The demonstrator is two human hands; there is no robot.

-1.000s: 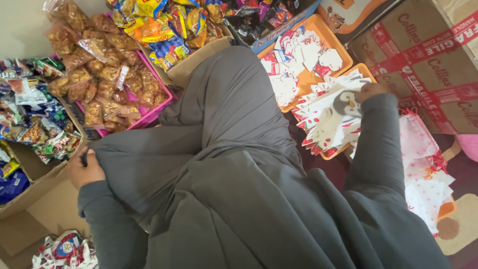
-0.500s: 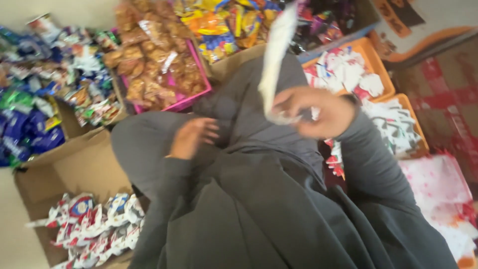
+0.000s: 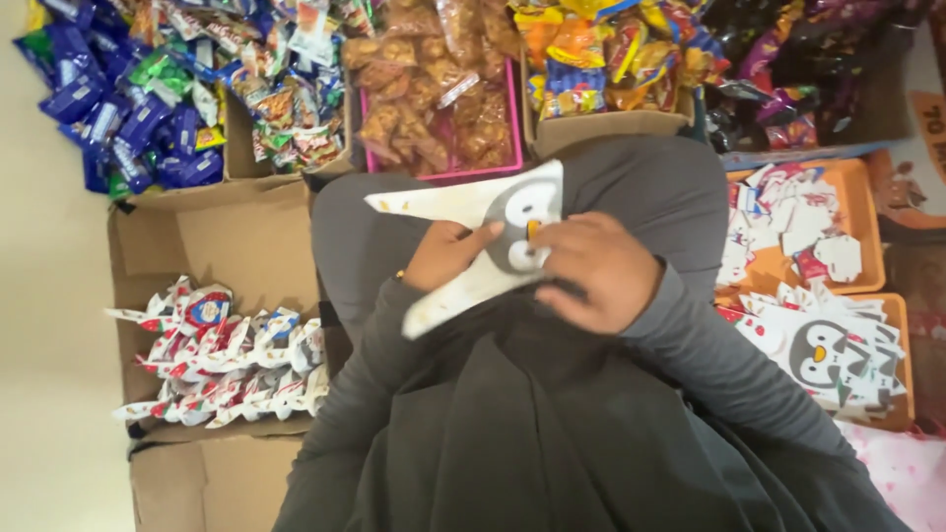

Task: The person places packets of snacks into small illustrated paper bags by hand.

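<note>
Boxes and trays of snacks ringed the lap closely, leaving free room only over the grey cloth. A flat white paper cone printed with a penguin lay slantwise between both hands: the left hand pinched its lower edge, the right hand gripped its wide end. The right palm hid part of the cone; an open cardboard box of folded cones sat to the left

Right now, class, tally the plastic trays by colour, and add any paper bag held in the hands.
Orange plastic trays: 2
Pink plastic tray: 1
White penguin-print paper bag, held by left hand and right hand: 1
Total: 4
</note>
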